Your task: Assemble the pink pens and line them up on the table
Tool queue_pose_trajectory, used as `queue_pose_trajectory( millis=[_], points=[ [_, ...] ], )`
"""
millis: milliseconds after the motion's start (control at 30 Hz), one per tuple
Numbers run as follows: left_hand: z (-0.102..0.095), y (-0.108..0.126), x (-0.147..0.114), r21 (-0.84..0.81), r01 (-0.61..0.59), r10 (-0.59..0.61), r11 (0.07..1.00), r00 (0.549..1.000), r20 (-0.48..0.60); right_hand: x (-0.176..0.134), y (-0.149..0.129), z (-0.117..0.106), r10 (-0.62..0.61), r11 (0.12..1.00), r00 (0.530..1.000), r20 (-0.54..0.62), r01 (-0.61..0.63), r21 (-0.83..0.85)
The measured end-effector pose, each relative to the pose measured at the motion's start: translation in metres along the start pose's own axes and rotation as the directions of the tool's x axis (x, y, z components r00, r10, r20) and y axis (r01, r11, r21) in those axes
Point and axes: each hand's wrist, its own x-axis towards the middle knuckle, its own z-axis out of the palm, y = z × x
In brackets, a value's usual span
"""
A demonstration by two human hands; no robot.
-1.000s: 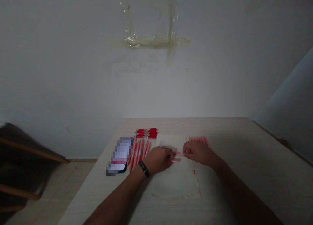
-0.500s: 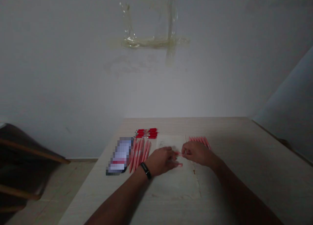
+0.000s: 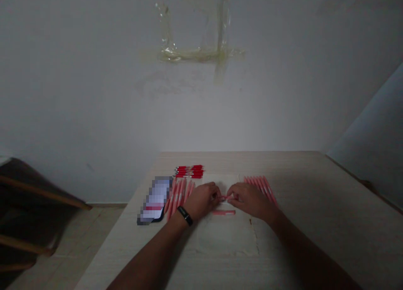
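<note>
My left hand (image 3: pixel 204 199), with a dark band at the wrist, pinches one end of a slim pink pen-like piece (image 3: pixel 223 198). My right hand (image 3: pixel 248 198) has its thumb and fingertips closed on the other end. Most of that piece is covered by my fingers. Just below, a pink pen-like stick (image 3: pixel 224 212) lies crosswise on a pale sheet (image 3: pixel 226 239). Several pink sticks (image 3: pixel 179 193) lie side by side left of my left hand. Beyond my right hand is a neat row of similar pink sticks (image 3: pixel 260 183), partly covered by it.
Several red pens (image 3: pixel 189 171) with silvery tips are stacked at the back left of the table (image 3: pixel 315 239). A phone (image 3: pixel 155 199), its screen blurred out, lies at the left edge. A wall (image 3: pixel 267 113) rises behind; a dark wood-edged piece of furniture (image 3: pixel 28 210) stands at left.
My right hand has shifted left, towards my left hand, and my left hand has drawn slightly left. The pink stick on the sheet now shows uncovered, and more of the right row is visible.
</note>
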Motion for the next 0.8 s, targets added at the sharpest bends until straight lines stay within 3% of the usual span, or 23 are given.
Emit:
queue_pose_trajectory(
  millis=[200, 433, 800],
  points=[
    [-0.006, -0.023, 0.002, 0.12, 0.16, -0.164, 0.98, 0.986, 0.019, -0.002, 0.009, -0.003, 0.04, 0.999, 0.999, -0.008, -0.04, 0.003],
    [0.003, -0.029, 0.001, 0.143, 0.152, -0.159, 0.978, 0.987, 0.035, -0.001, 0.009, -0.005, 0.026, 1.0, 0.999, 0.038, -0.025, -0.01],
    [0.005, -0.029, 0.002, 0.124, 0.176, -0.181, 0.976, 0.983, 0.028, 0.0, 0.015, -0.005, 0.01, 1.0, 1.0, 0.001, -0.01, 0.002]
  ],
)
